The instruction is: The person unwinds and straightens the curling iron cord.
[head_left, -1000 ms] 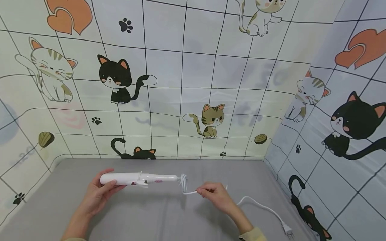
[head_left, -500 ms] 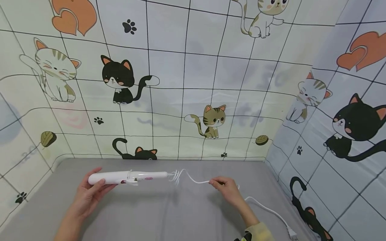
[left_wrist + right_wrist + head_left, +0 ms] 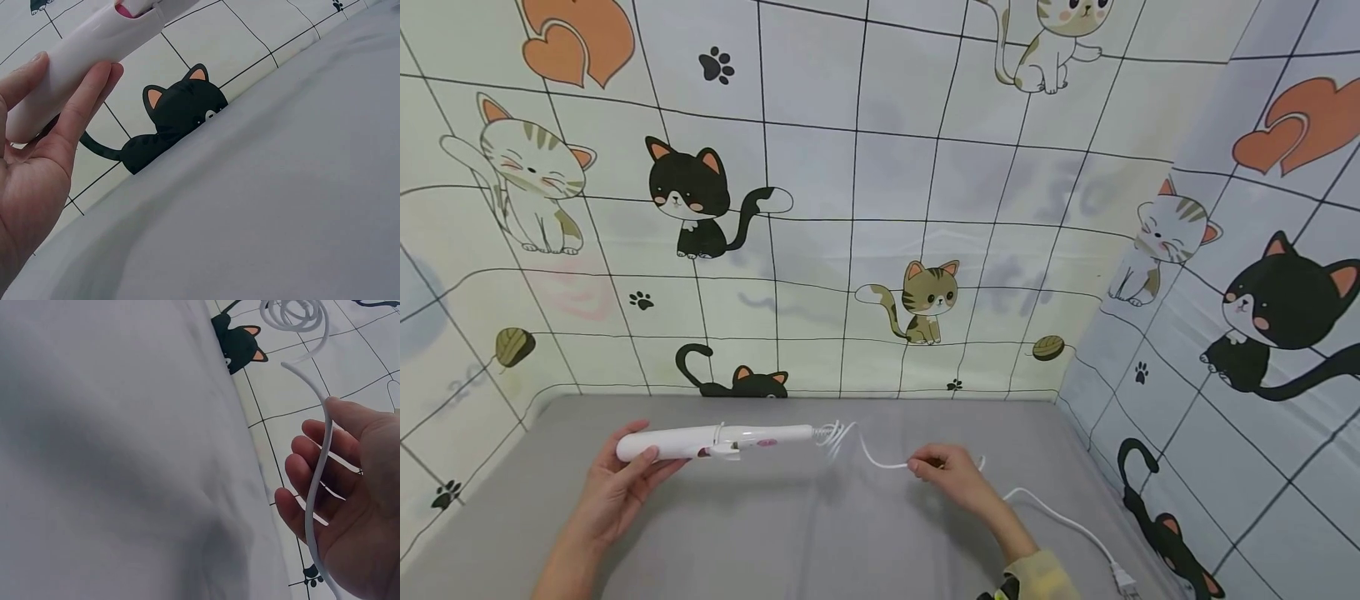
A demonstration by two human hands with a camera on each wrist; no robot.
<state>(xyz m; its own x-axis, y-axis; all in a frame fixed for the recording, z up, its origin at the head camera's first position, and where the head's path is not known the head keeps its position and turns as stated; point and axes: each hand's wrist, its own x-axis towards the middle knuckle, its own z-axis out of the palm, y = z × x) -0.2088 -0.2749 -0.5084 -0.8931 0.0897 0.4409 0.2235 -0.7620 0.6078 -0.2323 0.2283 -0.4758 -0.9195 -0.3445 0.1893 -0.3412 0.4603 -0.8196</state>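
Note:
My left hand [image 3: 613, 483] grips one end of a white curling iron [image 3: 685, 442], held level above the grey surface. In the left wrist view the thumb and fingers of that hand wrap the white body [image 3: 81, 62]. A white cord [image 3: 874, 461] leaves the iron's other end in loose coils [image 3: 833, 435]. To the right, my right hand [image 3: 955, 479] pinches the cord between thumb and fingers. In the right wrist view the cord [image 3: 317, 469] runs down across the palm side, past half-curled fingers [image 3: 303, 475].
The cord's far end, with a two-prong plug [image 3: 1123, 579], lies at the right on the grey cloth-covered surface [image 3: 850, 533]. Cat-print curtains [image 3: 820, 208] stand behind it and along both sides.
The curling iron and my left hand have moved left. My right hand went right, then slightly back, still pinching the cord. The cord between them is drawn out longer from its coils.

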